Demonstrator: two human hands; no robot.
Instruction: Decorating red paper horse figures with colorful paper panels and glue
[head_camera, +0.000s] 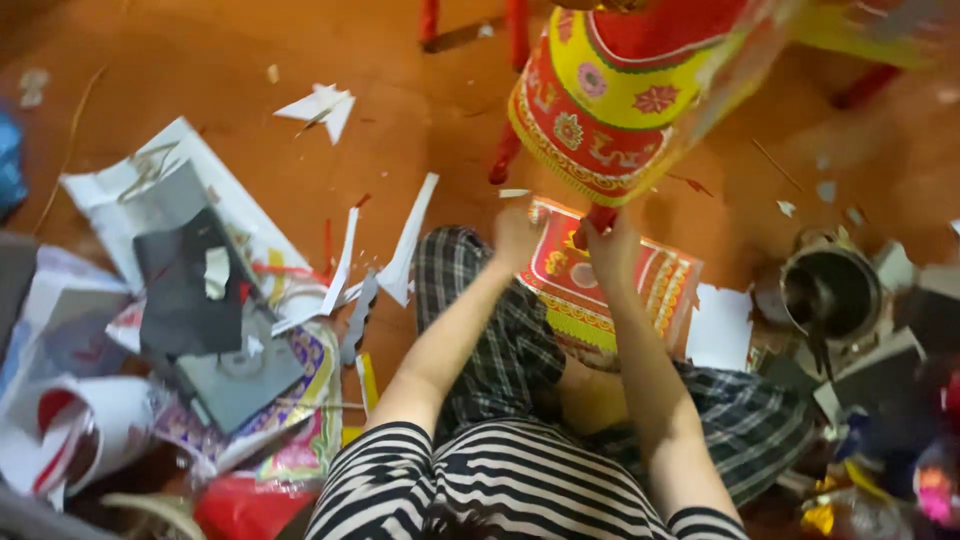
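I sit on the floor in plaid trousers and a striped top. My left hand and my right hand meet over a red and yellow patterned paper sheet that lies across my lap, fingers pinched at its top edge. My right hand touches a thin red leg of a red and yellow decorated paper model that stands just beyond. Whether the left hand grips the sheet or only presses it is hard to tell.
White paper scraps and strips litter the orange floor. A heap of printed sheets and dark card lies at left. A metal pot and a white sheet sit at right among clutter.
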